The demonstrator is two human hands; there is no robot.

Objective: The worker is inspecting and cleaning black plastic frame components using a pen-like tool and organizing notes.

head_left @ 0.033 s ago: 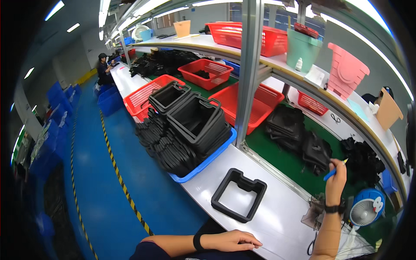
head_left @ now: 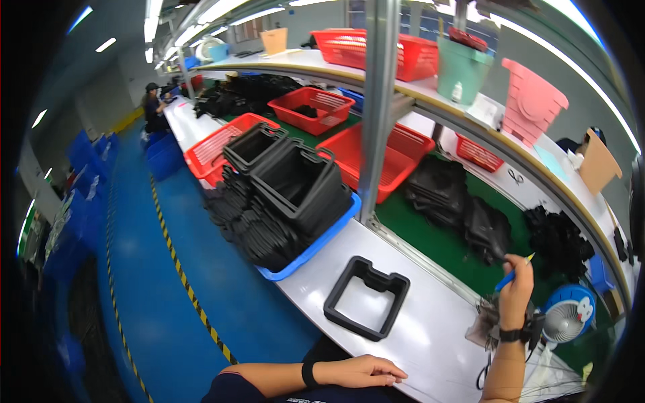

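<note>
A black rectangular plastic frame lies flat on the white workbench in front of me. My left hand rests low near the bench's front edge, palm down, fingers loosely apart, holding nothing. My right hand is raised at the right, gripping a blue-handled cutter whose tip points up and right. Beside that wrist lies a heap of thin plastic trimmings. A blue bin stacked with black frames and black baskets stands left of the loose frame.
A metal post rises behind the frame. Red baskets and piles of black parts sit on the green mat. A small blue fan stands at the right. Another person works far down the line. Blue floor lies left.
</note>
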